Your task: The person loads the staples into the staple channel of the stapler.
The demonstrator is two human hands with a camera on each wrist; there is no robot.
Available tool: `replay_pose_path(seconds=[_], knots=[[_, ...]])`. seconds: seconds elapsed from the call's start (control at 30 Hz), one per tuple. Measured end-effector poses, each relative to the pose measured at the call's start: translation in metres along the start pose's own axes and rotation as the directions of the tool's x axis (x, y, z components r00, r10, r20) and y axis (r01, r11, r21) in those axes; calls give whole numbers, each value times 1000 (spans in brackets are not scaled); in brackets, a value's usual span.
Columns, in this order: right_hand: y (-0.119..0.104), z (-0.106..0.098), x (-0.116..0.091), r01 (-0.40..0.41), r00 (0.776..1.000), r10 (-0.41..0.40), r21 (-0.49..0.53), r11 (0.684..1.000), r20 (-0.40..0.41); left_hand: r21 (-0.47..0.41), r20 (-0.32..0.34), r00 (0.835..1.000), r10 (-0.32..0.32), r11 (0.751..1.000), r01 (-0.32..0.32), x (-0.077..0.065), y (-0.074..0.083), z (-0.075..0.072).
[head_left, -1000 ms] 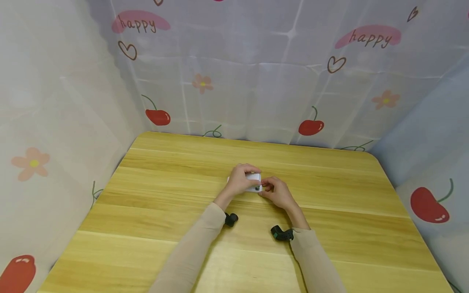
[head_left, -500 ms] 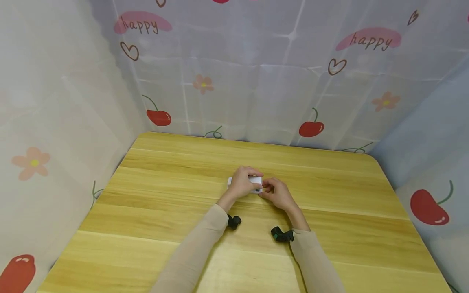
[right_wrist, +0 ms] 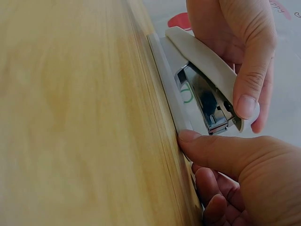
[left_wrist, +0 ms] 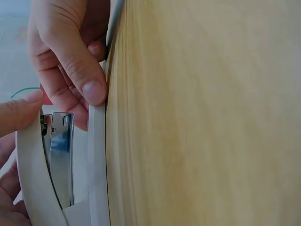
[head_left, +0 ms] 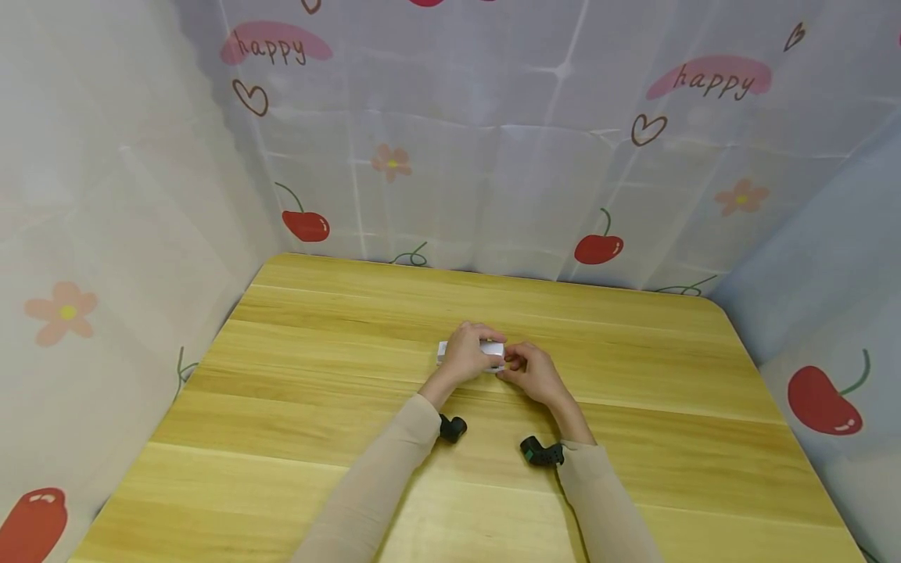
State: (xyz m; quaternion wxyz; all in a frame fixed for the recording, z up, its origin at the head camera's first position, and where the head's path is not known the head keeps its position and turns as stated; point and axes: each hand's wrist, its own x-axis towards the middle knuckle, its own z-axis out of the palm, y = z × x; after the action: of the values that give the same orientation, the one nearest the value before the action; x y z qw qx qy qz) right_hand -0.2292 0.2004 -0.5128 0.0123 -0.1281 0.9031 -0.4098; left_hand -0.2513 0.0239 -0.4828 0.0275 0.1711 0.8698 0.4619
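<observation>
A white stapler [head_left: 493, 349] lies lengthwise near the middle of the wooden table. My left hand [head_left: 466, 352] grips its upper arm [left_wrist: 36, 174] from above, thumb near the front end and the other fingers on the far side. Under that arm shows the shiny metal magazine [right_wrist: 205, 96], its front standing apart from the base [right_wrist: 168, 84]. My right hand [head_left: 533, 371] pinches the base's front end, thumb on top in the right wrist view and fingers curled at its edge. Whether a sheet lies in the gap, I cannot tell.
The wooden table [head_left: 633, 352] stretches out on all sides of the hands. Behind it hangs a printed curtain [head_left: 479, 180], with more cloth at left and right. Black wrist cameras [head_left: 542, 451] sit at both sleeves.
My left hand has shifted slightly right and nearer to me, and the stapler's upper arm sits a bit lower. Less of its dark front gap shows. The right hand stays nearly still.
</observation>
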Motion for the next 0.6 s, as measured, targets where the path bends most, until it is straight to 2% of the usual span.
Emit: replay_pose_path(seconds=[0.3,0.6], knots=[[-1,0,0,-3,1000,3,5,1000,-1,11,-6,1000,-1,1000,1,0,0,1],[-3,1,-1,-7,1000,7,18,1000,-7,32,-18,999,50,998,-50,-1,0,1]])
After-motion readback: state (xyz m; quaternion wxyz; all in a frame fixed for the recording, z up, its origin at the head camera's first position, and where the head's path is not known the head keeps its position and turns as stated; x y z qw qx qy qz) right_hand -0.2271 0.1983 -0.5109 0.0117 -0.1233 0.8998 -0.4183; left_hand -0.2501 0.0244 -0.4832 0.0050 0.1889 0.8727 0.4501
